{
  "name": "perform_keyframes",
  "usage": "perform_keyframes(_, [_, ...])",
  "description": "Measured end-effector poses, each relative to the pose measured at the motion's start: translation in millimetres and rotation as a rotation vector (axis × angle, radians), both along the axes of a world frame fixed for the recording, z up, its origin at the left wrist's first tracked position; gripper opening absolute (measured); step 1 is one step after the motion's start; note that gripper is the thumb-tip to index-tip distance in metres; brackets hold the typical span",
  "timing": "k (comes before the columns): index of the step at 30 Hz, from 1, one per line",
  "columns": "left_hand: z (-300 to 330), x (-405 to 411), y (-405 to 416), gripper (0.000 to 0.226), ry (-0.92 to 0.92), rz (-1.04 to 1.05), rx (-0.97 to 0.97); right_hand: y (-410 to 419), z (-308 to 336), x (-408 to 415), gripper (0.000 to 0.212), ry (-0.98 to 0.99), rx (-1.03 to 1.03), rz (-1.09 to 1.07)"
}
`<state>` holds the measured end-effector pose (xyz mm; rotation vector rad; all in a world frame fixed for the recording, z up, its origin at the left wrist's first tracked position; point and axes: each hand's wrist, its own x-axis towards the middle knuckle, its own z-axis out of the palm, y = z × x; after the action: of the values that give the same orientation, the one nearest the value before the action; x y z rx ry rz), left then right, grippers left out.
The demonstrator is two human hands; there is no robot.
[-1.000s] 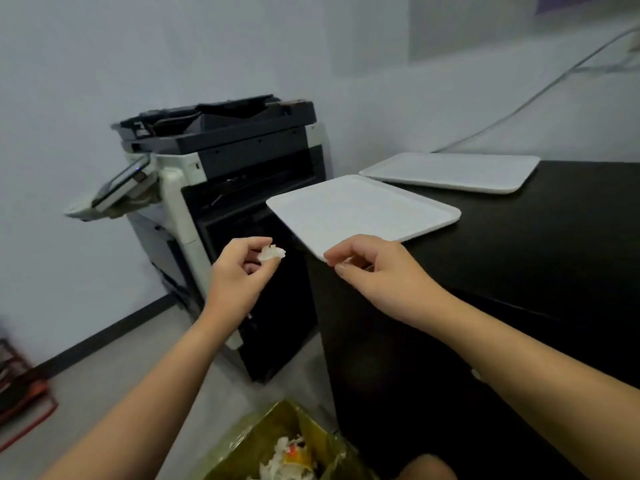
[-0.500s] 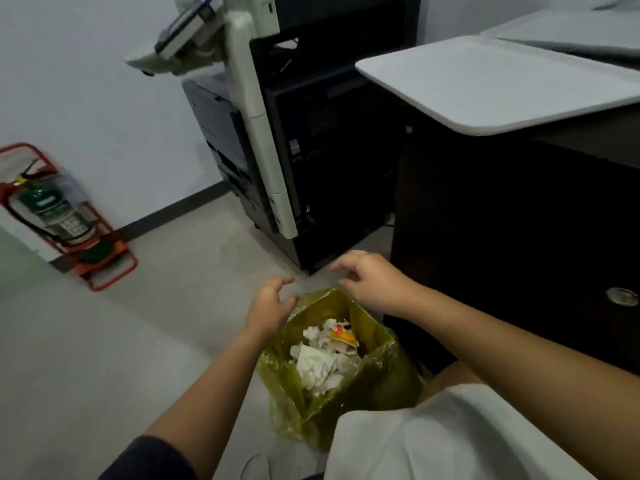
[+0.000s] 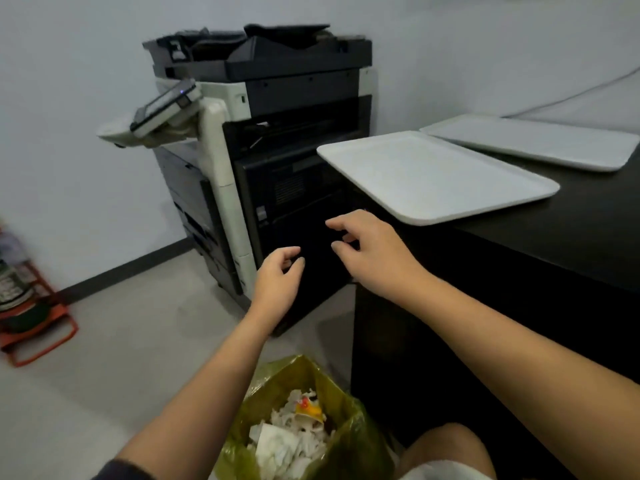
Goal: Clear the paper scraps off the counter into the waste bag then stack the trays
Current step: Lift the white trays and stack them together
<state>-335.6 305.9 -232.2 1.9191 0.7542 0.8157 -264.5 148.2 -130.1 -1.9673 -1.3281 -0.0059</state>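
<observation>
Scraps now lying in the bag, a white heap with one orange-and-yellow bit on top; bag standing on the floor at the foot of the counter, lower in view than half a second ago, its near edge cut off by the bottom of the picture. Left hand lifted well clear of the bag's mouth since then, fingers loosely curled, holding nothing; the white scrap pinched in it a second ago gone. Right hand likewise raised from the bag's rim, now near the front corner of the near tray, not touching it, fingers relaxed and spread, gripping nothing. Near tray bare, overhanging the counter's left edge; far tray behind it on the counter, just beside it, whether touching hard to tell, its right end running close to the picture's edge. Both trays back in fuller view than half a second ago, when only the near one showed whole. Copier against the wall left of the counter, its lower right part hidden behind both hands. Extinguisher stand at far left, blurred and cut off by the edge. Bare knee and pale cloth at the bottom, partly out of view.
</observation>
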Motion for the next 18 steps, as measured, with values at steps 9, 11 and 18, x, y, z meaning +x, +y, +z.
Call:
perform_keyframes(9, [110,112,0,0.033,-0.159,-0.026,0.211,-58,66,78,0.023,0.032,0.168,-0.410])
perform_keyframes(11, [121,132,11,0.034,-0.097,-0.015,0.250,-68,68,94,0.021,0.040,0.097,-0.548])
perform_keyframes(18, [128,182,20,0.034,0.208,-0.036,0.337,-84,57,125,0.037,0.030,-0.336,-0.793])
